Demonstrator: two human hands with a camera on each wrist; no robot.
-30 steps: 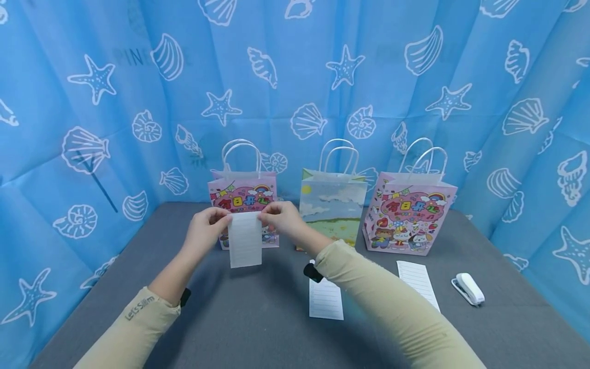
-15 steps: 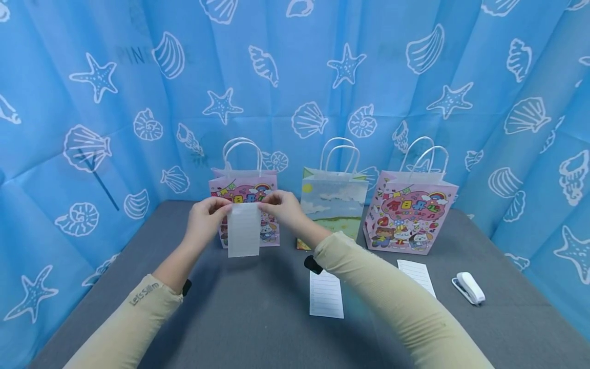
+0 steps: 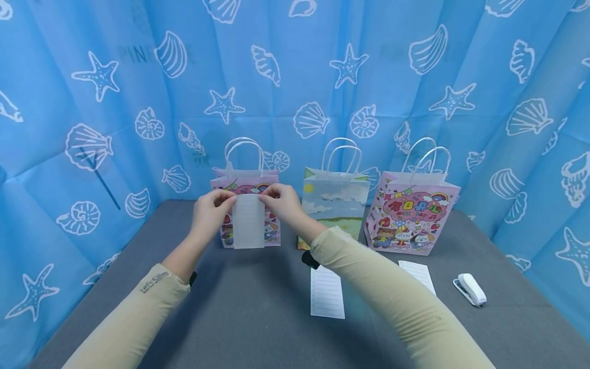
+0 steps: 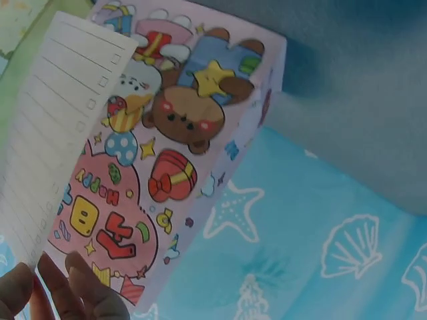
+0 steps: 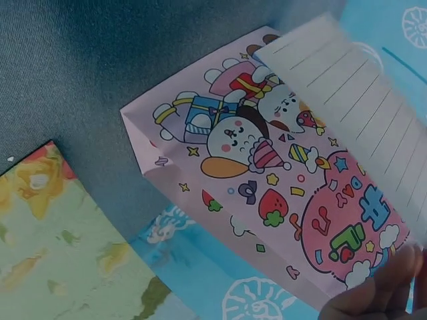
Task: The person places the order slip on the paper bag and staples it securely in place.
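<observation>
Both hands hold up one lined white paper slip (image 3: 249, 223) by its top corners, in front of the left pink gift bag (image 3: 245, 177). My left hand (image 3: 209, 211) pinches the slip's upper left corner between thumb and fingers. At the upper right corner my right hand (image 3: 285, 205) pinches it the same way. The left wrist view shows small checkbox squares along one edge of the slip (image 4: 60, 100). Cartoon animals on the bag's front (image 5: 227, 133) show beside the slip in the right wrist view. The slip covers the middle of that front.
A landscape-print gift bag (image 3: 335, 197) stands in the middle, another pink gift bag (image 3: 410, 215) on the right. Two lined slips lie on the grey table, one nearer the middle (image 3: 327, 294), one farther right (image 3: 417, 272). A white stapler (image 3: 470, 289) lies beyond them.
Both hands have raised the slip and carried it forward, so it now overlaps more of the left bag's front. The bags, the loose slips and the stapler stay put.
</observation>
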